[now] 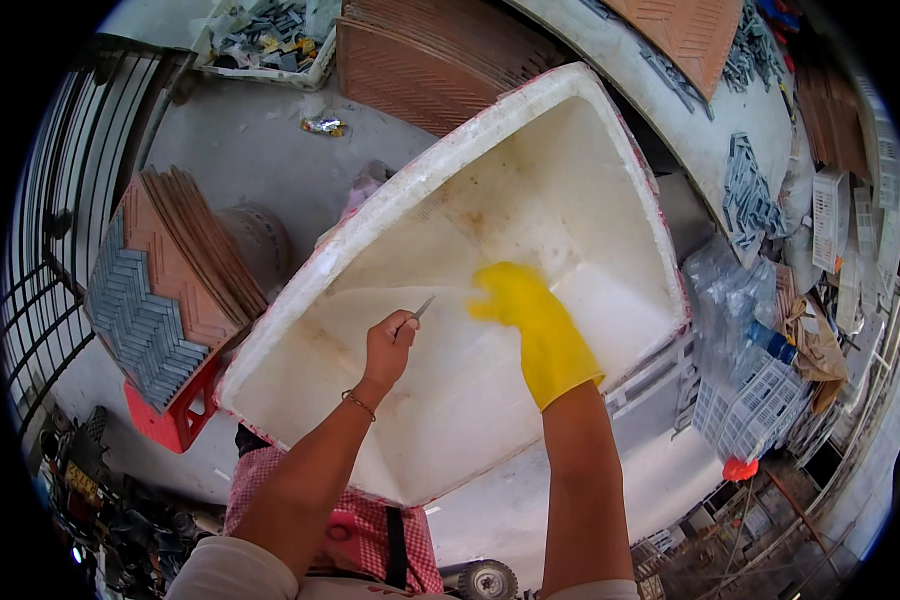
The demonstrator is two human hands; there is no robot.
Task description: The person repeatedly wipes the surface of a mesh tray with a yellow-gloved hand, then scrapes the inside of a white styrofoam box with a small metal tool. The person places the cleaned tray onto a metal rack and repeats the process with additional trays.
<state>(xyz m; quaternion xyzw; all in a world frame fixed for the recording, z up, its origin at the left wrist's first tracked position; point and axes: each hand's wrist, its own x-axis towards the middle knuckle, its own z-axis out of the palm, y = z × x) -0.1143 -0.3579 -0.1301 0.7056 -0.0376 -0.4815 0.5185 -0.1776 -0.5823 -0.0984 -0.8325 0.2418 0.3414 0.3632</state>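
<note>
Two hands [388, 345], one gloved, one gripping one tool [425, 306], overhang one tub [450, 172].

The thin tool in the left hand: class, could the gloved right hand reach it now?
Probably yes: nothing visible stands between the gloved right hand and the thin tool, sticking out from the left hand.

One large tub [620, 310], one yellow glove [552, 345], one thin tool [425, 305], one red stool [178, 418]
</note>
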